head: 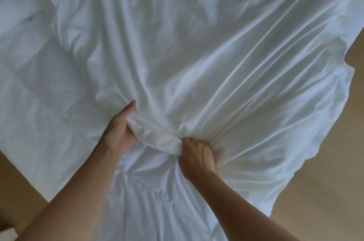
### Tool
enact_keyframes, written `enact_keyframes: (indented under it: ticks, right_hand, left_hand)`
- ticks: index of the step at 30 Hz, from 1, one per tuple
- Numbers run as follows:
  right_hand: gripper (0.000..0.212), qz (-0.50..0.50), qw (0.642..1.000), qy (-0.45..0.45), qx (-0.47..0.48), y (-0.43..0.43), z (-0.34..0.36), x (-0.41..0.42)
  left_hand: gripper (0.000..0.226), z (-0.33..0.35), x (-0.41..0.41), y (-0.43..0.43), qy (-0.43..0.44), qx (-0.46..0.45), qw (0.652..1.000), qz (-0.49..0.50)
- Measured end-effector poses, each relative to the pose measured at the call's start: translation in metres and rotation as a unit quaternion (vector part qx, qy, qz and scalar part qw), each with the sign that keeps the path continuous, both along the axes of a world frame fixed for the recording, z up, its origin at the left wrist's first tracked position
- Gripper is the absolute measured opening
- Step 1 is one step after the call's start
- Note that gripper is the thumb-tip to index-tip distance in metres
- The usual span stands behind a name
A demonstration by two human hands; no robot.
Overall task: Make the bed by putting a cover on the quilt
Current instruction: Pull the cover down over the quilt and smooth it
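Wooden floor (325,181) shows beside the stitched white quilt (39,87). The white cover (216,53), creased in long fanned folds, lies over it. Left hand (120,130) and right hand (197,158) each clutch its bunched fabric.

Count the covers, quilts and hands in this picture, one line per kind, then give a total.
cover: 1
quilt: 1
hands: 2, left hand and right hand
total: 4

The bed (29,102) shows a white quilted surface. A rumpled white quilt cover (197,53) lies across it, its edge hanging over the wooden floor (334,162).
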State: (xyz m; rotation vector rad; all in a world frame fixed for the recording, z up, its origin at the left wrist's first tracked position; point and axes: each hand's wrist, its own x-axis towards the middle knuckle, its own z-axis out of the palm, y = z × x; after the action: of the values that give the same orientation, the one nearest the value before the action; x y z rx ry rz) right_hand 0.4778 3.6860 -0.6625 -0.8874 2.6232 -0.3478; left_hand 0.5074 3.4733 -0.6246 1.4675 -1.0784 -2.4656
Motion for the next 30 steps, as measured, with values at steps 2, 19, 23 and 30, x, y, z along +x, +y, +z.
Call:
enact_keyframes:
  ticks: [2, 19, 23, 30]
  right_hand:
    - [0.027, -0.008, 0.999, 0.042, -0.032, 0.003, 0.001, 0.009]
    - [0.056, -0.160, 0.965, -0.167, 0.122, -0.021, -0.020, 0.004]
    - [0.055, -0.167, 0.967, -0.148, 0.127, -0.030, -0.023, -0.003]
    - [0.042, -0.199, 0.962, -0.130, 0.135, -0.040, -0.027, -0.004]
  left_hand:
    - [0.049, 0.002, -0.016, -0.008, 0.007, -0.016, 0.999, -0.029]
    - [0.040, -0.080, -0.009, 0.010, -0.138, -0.177, 0.974, -0.029]
    - [0.046, -0.090, -0.021, 0.001, -0.125, -0.170, 0.976, -0.049]
    - [0.047, -0.090, -0.028, -0.008, -0.112, -0.099, 0.984, -0.100]
